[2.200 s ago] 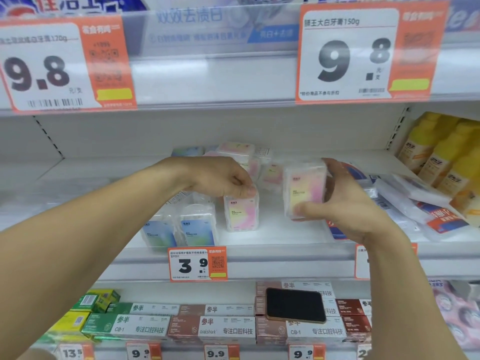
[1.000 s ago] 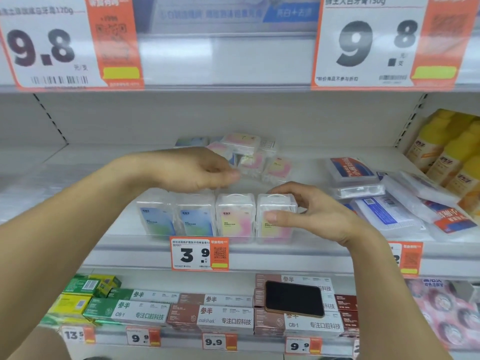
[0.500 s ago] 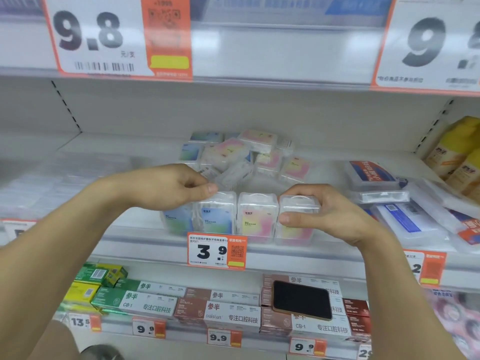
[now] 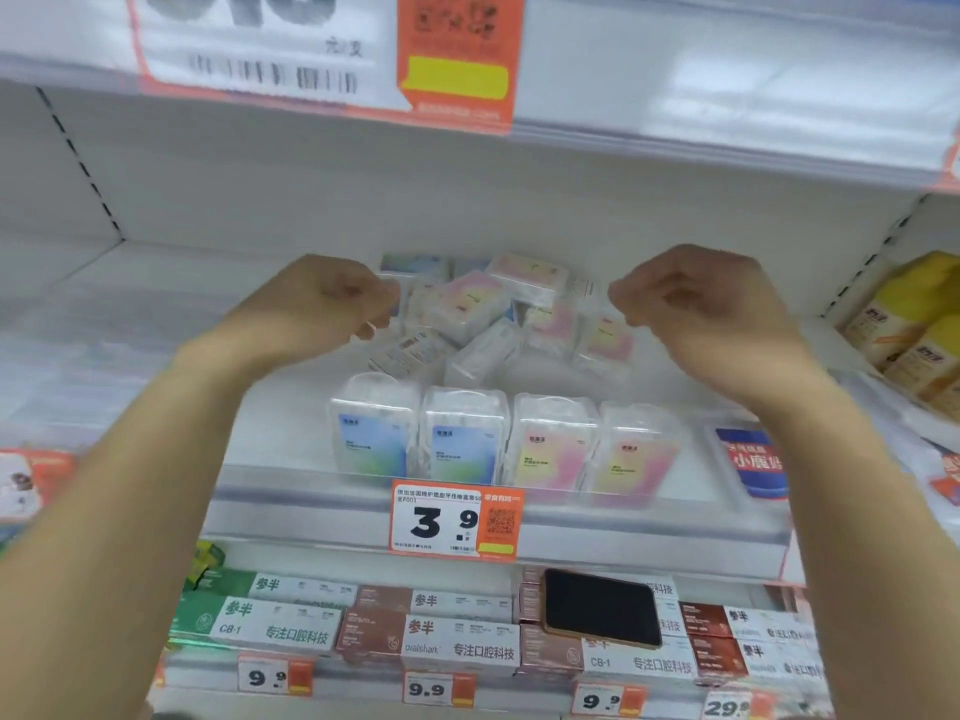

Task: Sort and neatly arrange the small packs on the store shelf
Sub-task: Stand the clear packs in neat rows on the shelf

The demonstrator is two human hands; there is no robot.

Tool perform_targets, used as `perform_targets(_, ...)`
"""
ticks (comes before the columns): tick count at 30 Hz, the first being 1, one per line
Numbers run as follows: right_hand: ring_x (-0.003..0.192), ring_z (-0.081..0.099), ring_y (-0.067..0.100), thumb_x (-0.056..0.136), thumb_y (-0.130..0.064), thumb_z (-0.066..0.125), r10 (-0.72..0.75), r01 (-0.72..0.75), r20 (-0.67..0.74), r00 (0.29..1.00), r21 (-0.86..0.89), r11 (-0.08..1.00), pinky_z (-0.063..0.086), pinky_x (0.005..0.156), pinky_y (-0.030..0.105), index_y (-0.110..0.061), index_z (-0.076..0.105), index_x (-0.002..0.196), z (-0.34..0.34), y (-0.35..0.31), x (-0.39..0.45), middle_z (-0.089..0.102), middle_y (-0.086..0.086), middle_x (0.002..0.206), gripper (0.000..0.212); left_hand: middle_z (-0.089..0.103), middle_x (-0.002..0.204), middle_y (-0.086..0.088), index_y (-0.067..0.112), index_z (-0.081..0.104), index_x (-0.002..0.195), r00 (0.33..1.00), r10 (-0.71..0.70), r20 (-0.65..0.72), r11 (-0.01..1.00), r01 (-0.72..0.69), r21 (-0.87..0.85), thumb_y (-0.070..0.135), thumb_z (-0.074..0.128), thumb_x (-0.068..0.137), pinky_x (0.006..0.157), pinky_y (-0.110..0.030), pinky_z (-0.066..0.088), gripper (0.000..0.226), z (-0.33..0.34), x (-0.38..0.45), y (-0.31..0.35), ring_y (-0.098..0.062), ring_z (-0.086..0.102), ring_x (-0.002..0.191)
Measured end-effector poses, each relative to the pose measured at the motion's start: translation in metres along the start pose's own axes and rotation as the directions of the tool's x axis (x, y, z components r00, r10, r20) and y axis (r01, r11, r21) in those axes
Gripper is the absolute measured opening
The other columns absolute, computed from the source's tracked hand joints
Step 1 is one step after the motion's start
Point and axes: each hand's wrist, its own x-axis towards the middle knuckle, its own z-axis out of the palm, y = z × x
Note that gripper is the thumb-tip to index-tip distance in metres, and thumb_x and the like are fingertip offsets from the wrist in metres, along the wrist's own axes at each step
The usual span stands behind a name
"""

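Head view: a left hand [image 4: 332,298] and a right hand [image 4: 691,298], fingers loosely curled and holding nothing, flank a jumbled heap of packs [image 4: 498,324] at the shelf's [image 4: 156,314] back. The heap lies between them, about equally near. Four packs [image 4: 506,439] stand upright along the front edge.
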Motion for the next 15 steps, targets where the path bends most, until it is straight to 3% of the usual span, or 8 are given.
perform_targets(2,0.086,0.068,0.01,0.083,-0.051,0.068,0.03,0.003,0.134,0.991,-0.244,0.97,0.052,0.068,0.027,-0.025,0.066,0.094,0.024,-0.029,0.016,0.07,-0.01,0.094,0.029,0.073,0.092,0.005,0.024,0.073,0.09,0.997,-0.042,0.067,0.998,0.038,0.059,0.042,0.063,0.088,0.089,-0.037,0.053,0.02,0.005,0.004,-0.01,-0.018,0.068,0.091)
perform_targets(4,0.084,0.071,0.014,0.079,-0.066,0.064,0.16,-0.047,0.265,0.951,-0.387,0.921,0.053,0.068,0.029,-0.019,0.054,0.112,0.056,-0.048,0.033,0.065,-0.006,0.105,0.058,0.071,0.094,0.007,0.026,0.073,0.094,0.987,-0.08,0.137,0.985,0.057,0.163,0.054,0.07,0.079,0.086,-0.033,0.052,0.032,0.008,0.009,-0.019,-0.013,0.066,0.091)
perform_targets(7,0.071,0.076,0.02,0.07,-0.07,0.071,0.44,-0.186,0.391,0.808,-0.539,0.822,0.061,0.075,0.036,-0.015,0.039,0.139,0.095,-0.057,0.05,0.057,-0.001,0.124,0.093,0.072,0.093,0.004,0.022,0.072,0.098,0.972,-0.105,0.209,0.981,0.067,0.181,0.059,0.078,0.065,0.081,-0.032,0.052,0.05,0.011,0.014,-0.028,-0.012,0.065,0.088)
perform_targets(8,0.071,0.077,0.021,0.07,-0.061,0.078,0.508,-0.246,0.423,0.751,-0.534,0.809,0.062,0.074,0.036,-0.013,0.042,0.14,0.103,-0.056,0.054,0.054,0.002,0.132,0.092,0.072,0.088,0.0,0.02,0.072,0.094,0.97,-0.097,0.224,0.982,0.056,0.18,0.06,0.078,0.06,0.077,-0.031,0.05,0.052,0.012,0.015,-0.03,-0.013,0.064,0.082)
perform_targets(10,0.074,0.077,0.025,0.071,-0.031,0.087,0.549,-0.361,0.497,0.672,-0.428,0.829,0.062,0.071,0.034,-0.009,0.057,0.127,0.109,-0.051,0.061,0.052,0.009,0.138,0.067,0.069,0.082,-0.009,0.017,0.073,0.088,0.963,-0.065,0.261,0.989,0.027,0.149,0.062,0.072,0.054,0.069,-0.031,0.044,0.057,0.014,0.016,-0.033,-0.015,0.058,0.073)
perform_targets(12,0.077,0.075,0.027,0.07,-0.006,0.084,0.508,-0.363,0.522,0.685,-0.36,0.86,0.062,0.066,0.033,-0.007,0.06,0.115,0.106,-0.044,0.066,0.056,0.012,0.129,0.051,0.071,0.089,-0.007,0.021,0.074,0.097,0.958,-0.031,0.286,0.995,0.002,0.101,0.054,0.076,0.061,0.074,-0.03,0.046,0.049,0.014,0.017,-0.033,-0.013,0.059,0.077)
perform_targets(15,0.093,0.071,0.029,0.068,0.013,0.076,0.458,-0.387,0.532,0.713,-0.246,0.889,0.061,0.08,0.035,-0.013,0.054,0.13,0.099,-0.034,0.07,0.064,0.016,0.119,0.071,0.063,0.103,0.008,0.019,0.066,0.119,0.977,0.001,0.214,0.995,-0.022,0.096,0.026,0.081,0.074,0.078,-0.021,0.042,0.049,0.007,0.017,-0.037,-0.009,0.057,0.089)
